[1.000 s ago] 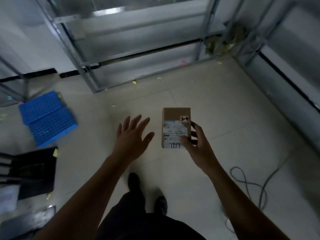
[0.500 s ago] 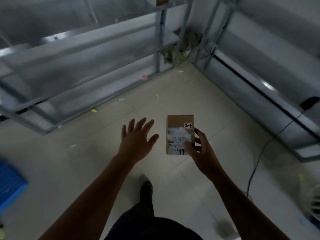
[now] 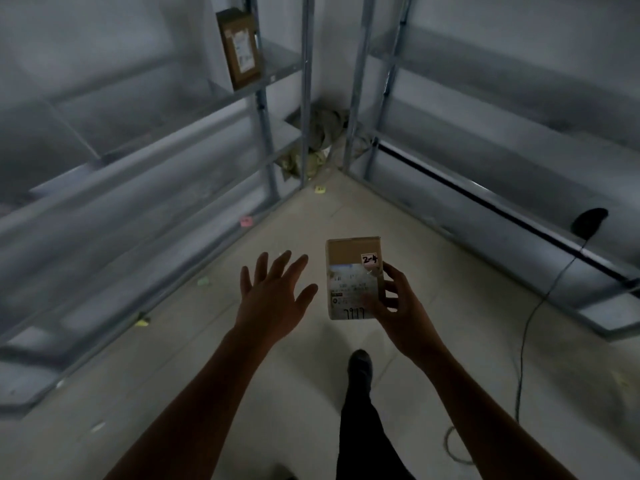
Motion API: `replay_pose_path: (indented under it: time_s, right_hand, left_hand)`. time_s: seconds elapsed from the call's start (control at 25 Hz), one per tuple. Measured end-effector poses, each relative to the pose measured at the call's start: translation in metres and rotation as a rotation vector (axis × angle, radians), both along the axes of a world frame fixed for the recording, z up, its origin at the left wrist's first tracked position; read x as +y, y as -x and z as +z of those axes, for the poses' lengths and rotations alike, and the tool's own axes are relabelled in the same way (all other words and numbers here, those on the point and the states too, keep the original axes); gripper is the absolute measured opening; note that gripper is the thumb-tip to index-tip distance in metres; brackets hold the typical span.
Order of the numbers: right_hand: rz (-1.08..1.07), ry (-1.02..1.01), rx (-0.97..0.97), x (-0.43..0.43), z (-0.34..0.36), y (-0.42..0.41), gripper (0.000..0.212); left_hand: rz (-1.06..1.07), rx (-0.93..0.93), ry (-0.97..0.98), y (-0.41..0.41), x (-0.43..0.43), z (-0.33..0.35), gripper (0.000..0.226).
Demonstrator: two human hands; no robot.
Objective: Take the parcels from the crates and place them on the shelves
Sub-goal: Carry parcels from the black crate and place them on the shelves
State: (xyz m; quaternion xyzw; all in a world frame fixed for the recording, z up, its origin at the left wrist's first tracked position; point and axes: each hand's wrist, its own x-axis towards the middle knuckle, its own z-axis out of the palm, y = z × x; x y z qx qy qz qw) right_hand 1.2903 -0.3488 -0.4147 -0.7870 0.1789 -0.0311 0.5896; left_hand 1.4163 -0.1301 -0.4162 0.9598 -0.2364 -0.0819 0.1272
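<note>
Fingers [image 3: 392, 271] of right hand [image 3: 398, 306] pinch parcel [image 3: 349, 268] at 4 o'clock; left hand [image 3: 273, 299] splayed, empty. Risk: corner grip slips.

right hand [image 3: 398, 306] gripping parcel [image 3: 353, 271], left hand [image 3: 273, 296] spread

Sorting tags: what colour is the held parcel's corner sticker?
White sticker, black handwriting, on the parcel; head view.

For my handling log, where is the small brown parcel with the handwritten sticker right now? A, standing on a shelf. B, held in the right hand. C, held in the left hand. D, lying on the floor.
B: the right hand holds the parcel, its grip at the lower right corner, above the floor. The left hand is spread open beside it, not touching.
</note>
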Motion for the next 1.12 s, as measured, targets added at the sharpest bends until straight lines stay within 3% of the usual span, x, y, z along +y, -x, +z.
replay_pose_path:
  time_s: [0.12,0.28,0.64,0.8,1.12]
  right_hand:
    - [0.008,-0.012,-0.040,-0.062,-0.004,-0.075,0.070]
    - [0.042,-0.032,-0.078,-0.138,0.014,-0.171,0.071]
    - [0.169,0.034,-0.126,-0.225,0.037,-0.378,0.064]
    - [0.223,0.041,-0.119,-0.240,0.029,-0.490,0.072]
    - [0.301,0.057,-0.089,-0.256,0.045,-0.711,0.063]
  left_hand:
    - [-0.003,-0.029,-0.027,-0.068,-0.065,0.002,0.069]
    - [0.016,-0.070,-0.039,-0.150,-0.140,0.029,0.069]
    - [0.108,-0.080,0.078,-0.312,-0.220,0.058,0.066]
    - [0.155,-0.019,0.228,-0.410,-0.237,0.035,0.063]
    - [0.226,0.216,0.696,-0.599,-0.264,0.034,0.057]
